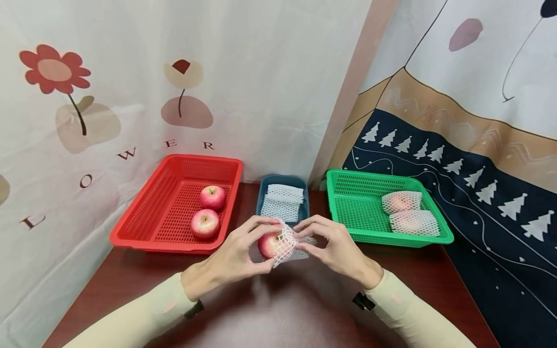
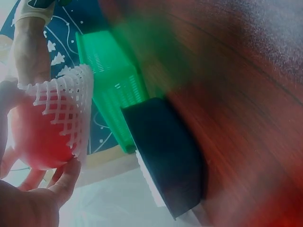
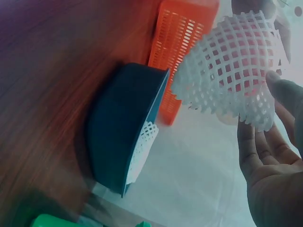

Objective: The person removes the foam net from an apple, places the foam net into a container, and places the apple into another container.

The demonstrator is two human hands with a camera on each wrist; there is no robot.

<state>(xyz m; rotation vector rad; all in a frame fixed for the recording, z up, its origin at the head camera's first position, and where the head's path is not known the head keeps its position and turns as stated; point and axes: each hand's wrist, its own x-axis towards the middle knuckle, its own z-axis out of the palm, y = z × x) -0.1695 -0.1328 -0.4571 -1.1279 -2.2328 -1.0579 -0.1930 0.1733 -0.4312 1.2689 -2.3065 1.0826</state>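
A red apple [image 1: 267, 245] is held up above the table, partly covered by a white foam net sleeve [image 1: 285, 244]. My left hand [image 1: 237, 252] grips the apple from its left side, thumb below and fingers above. On the other side my right hand [image 1: 332, 246] pinches the loose part of the net between thumb and fingers. In the left wrist view the net [image 2: 71, 101] reaches over part of the apple [image 2: 40, 137], and the rest is bare. Through the mesh [image 3: 236, 61] in the right wrist view, red skin shows.
A red basket [image 1: 143, 212] at the left holds two bare apples [image 1: 209, 211]. Behind my hands stands a small dark blue bin [image 1: 263, 193] with folded foam nets [image 1: 283, 200]. At the right, a green basket [image 1: 354, 205] contains two net-covered apples [image 1: 409, 213].
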